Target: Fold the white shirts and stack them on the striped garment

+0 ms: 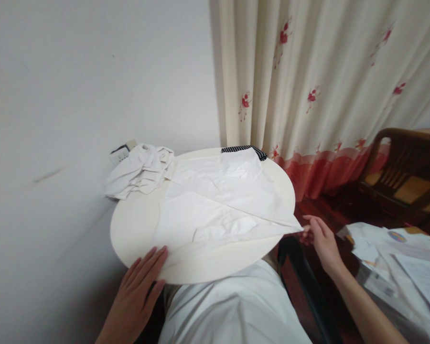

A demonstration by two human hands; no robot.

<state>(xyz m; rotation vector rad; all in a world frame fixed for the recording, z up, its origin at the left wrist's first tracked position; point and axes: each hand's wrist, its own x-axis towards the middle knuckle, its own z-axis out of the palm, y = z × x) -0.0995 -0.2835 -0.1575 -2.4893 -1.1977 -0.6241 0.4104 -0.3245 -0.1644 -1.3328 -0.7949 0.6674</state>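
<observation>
A thin white garment (215,200) lies spread over a round cream tabletop (132,229), its kind not clear from here. My right hand (320,239), past the table's right edge, pinches a corner of the cloth and draws it out to a point. Flat, with fingers stretched, my left hand (143,282) rests at the near left rim, its fingertips on the cloth's near left corner. Creases cross the middle of the garment, and a narrow fold runs along its near side.
Crumpled white cloth (143,169) is heaped at the back left, by a wall socket (120,154). A black-and-white striped cloth (243,150) lies at the back edge. Rightward are a flowered curtain (304,95), a wooden chair (404,167) and papers with plastic bags (397,267).
</observation>
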